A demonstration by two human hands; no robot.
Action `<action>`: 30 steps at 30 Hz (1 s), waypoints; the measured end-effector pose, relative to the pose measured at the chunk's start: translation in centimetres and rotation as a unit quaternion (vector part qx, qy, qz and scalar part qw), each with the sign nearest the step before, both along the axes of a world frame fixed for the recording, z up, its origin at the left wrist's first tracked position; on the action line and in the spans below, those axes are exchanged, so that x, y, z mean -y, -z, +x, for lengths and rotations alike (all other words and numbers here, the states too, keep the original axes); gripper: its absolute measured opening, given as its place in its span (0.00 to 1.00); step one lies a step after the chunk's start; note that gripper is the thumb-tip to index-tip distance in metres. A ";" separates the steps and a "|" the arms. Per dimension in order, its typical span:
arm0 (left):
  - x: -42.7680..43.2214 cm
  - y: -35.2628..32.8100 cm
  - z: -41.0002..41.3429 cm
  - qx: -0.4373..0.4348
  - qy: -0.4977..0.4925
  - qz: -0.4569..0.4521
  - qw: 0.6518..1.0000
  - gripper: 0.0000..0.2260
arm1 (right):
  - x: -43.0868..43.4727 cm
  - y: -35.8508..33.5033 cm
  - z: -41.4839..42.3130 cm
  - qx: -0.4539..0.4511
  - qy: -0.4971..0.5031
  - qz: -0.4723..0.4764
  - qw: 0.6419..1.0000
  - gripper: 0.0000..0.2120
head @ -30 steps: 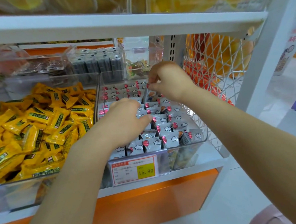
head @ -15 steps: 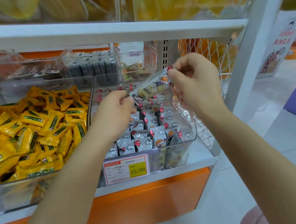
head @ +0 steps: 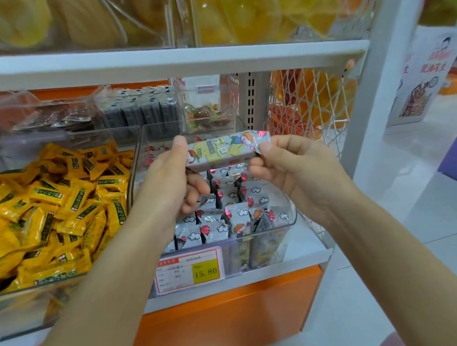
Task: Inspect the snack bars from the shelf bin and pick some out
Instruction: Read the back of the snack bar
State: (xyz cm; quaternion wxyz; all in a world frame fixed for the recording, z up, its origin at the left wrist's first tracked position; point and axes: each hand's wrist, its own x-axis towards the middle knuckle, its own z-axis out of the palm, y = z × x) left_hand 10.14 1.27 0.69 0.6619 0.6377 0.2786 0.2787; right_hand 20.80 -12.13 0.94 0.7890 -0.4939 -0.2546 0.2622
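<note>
A silver snack bar (head: 226,150) with cartoon print lies level between my hands, above the clear shelf bin (head: 289,222). My left hand (head: 166,179) pinches its left end with thumb on top. My right hand (head: 291,166) pinches the right end. Inside the bin stand several more silver snack bars (head: 234,214) with cloud and red balloon marks, packed upright in rows.
A neighbouring clear bin holds several yellow wrapped snacks (head: 42,209). A price tag (head: 189,270) reading 15.80 hangs on the bin front. White shelf board (head: 153,62) runs overhead. White wire mesh (head: 308,108) closes the shelf's right side. Dark packets (head: 141,108) sit behind.
My right hand lifted one bar out of the bin. My left hand came up from the bars and took its other end, and the bar now lies level.
</note>
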 end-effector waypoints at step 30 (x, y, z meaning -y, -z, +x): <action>-0.6 -0.2 -0.6 0.038 0.056 0.046 0.997 0.09 | -0.4 0.7 -0.5 0.188 0.106 -0.102 0.971 0.06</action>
